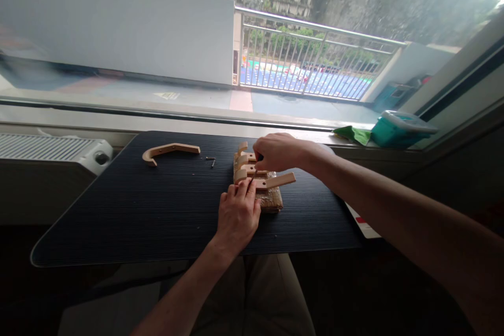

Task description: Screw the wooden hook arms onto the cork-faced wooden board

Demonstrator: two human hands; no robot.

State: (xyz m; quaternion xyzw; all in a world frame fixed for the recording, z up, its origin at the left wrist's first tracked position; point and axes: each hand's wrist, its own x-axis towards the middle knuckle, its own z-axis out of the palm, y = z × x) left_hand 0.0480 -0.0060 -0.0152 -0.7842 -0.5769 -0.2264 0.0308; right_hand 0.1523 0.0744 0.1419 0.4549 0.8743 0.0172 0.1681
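My right hand (275, 151) is closed round the dark handle of a screwdriver. The screwdriver's thin shaft (252, 177) slants down to the nearest wooden hook (280, 180), beside the fingertips of my left hand (238, 216). With its fingers, my left hand grips that hook near its curved end, against a brown block (271, 200) wrapped in clear tape. Several similar curved wooden hooks with holes lie in a row across the block, partly hidden by my right hand. Where the screwdriver's tip sits is covered by my left fingers.
One loose wooden hook (171, 148) lies on the dark table (137, 210) at the left. Screws (212, 161) are between it and the block. A radiator (51, 149) stands left; a green cloth (353, 134) and a teal box (399, 130) rest on the windowsill.
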